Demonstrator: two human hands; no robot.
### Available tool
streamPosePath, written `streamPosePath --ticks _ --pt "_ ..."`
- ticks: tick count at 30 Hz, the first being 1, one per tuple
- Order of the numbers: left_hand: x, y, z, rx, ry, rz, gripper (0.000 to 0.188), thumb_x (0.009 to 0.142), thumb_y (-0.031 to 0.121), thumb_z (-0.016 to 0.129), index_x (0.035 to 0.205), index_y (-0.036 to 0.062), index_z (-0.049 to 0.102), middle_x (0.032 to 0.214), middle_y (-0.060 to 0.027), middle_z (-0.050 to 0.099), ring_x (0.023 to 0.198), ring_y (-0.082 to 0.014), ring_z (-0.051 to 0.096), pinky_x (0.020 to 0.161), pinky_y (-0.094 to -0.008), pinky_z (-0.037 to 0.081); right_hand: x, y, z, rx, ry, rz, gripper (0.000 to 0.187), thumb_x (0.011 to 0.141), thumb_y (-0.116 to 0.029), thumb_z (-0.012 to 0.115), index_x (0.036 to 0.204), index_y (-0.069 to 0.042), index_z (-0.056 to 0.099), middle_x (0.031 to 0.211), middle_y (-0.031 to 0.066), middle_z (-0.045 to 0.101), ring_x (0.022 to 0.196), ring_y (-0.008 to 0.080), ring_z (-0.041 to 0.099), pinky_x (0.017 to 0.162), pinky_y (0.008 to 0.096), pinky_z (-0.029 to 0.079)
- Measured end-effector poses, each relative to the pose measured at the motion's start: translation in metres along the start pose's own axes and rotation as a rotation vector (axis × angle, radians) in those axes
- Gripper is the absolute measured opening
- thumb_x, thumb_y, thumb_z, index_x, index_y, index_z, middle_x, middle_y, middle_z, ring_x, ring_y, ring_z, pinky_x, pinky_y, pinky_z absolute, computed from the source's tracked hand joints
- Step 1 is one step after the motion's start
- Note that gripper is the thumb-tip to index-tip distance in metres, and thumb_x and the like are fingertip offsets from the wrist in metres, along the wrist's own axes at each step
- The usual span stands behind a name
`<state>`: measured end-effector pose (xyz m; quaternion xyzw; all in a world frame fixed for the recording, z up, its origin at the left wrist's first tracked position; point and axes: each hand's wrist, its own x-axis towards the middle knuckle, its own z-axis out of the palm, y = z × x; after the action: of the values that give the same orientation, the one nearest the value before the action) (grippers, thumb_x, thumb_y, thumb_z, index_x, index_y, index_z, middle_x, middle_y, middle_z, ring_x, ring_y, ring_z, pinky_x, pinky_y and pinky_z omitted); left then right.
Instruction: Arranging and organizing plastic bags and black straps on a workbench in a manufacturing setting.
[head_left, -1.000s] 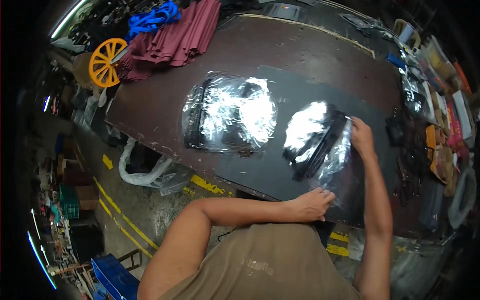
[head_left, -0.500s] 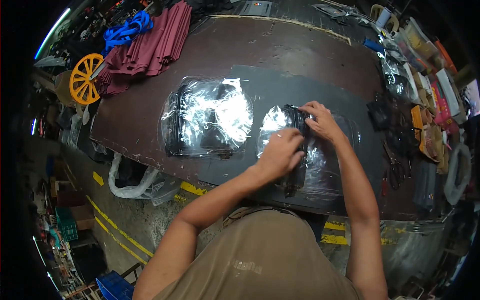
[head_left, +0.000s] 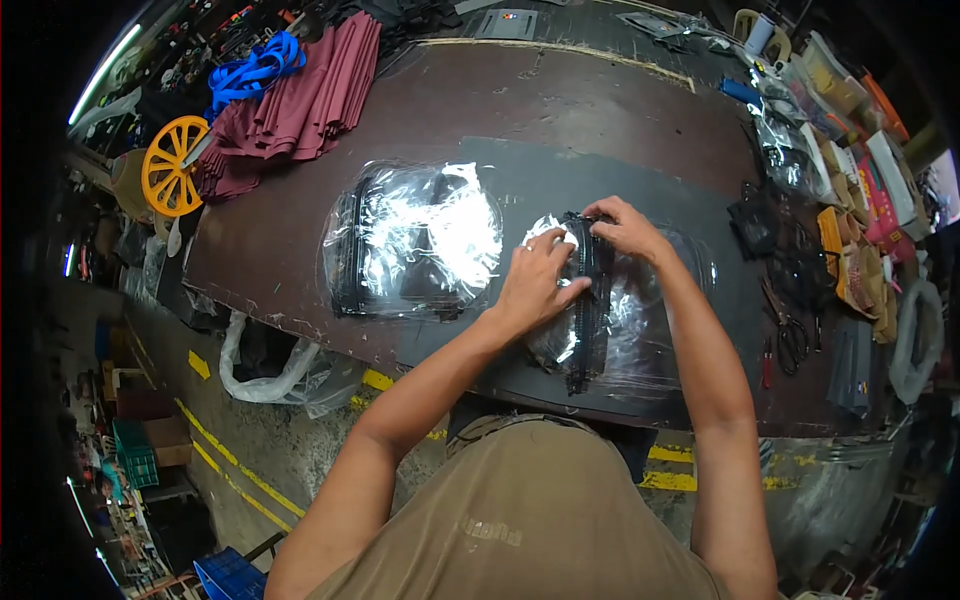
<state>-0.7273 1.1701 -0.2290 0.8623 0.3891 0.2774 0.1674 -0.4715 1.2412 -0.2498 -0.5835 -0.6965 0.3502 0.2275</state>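
A clear plastic sheet piece with a black zipper-like strip point(head_left: 592, 300) lies in front of me on a dark grey mat point(head_left: 500, 160). My left hand point(head_left: 538, 282) rests on the shiny plastic left of the strip, thumb and fingers apart, thumb reaching toward the strip. At the strip's far end, my right hand point(head_left: 628, 232) has its fingers and thumb closed on the black edge. More clear plastic point(head_left: 640, 340) lies flat to the right of the strip. Farther left sits a stack of similar clear plastic pieces point(head_left: 415, 240) with black strips along its left side.
Maroon folded fabric point(head_left: 310, 90), blue straps point(head_left: 258, 68) and an orange spoked wheel point(head_left: 174, 166) occupy the far left of the brown table point(head_left: 260, 240). Along the right lie scissors point(head_left: 790, 335), a red tool point(head_left: 767, 362), black pieces point(head_left: 755, 228) and several boxes point(head_left: 855, 260).
My left hand has shifted slightly left and away from me, off the black strip, and its fingers have spread. My right hand has moved slightly left at the strip's far end.
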Motion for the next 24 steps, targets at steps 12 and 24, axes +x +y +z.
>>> streamPosePath --ticks 12,24 --pt "0.033 -0.01 -0.002 -0.117 0.02 -0.11 0.073 0.081 0.031 0.089 0.139 -0.0005 0.058 0.136 -0.0205 0.059 0.122 -0.0421 0.059 0.098 -0.0523 0.05 -0.013 -0.035 -0.025 -0.057 0.073 -0.199 0.024 0.089 -0.015 0.076 0.11 -0.002 0.071 0.115 0.015 0.072 0.108 0.0309 0.069 0.094 0.0423 0.054" --pt "0.036 0.038 -0.012 -0.529 -0.169 -0.204 0.027 0.089 0.016 0.082 0.112 0.0025 0.078 0.099 -0.0129 0.079 0.085 -0.0238 0.073 0.079 -0.0377 0.058 -0.117 -0.115 -0.072 -0.003 0.155 -0.267 0.015 0.089 0.0 0.074 0.101 0.001 0.064 0.088 0.0128 0.069 0.086 0.0248 0.068 0.082 0.0369 0.053"
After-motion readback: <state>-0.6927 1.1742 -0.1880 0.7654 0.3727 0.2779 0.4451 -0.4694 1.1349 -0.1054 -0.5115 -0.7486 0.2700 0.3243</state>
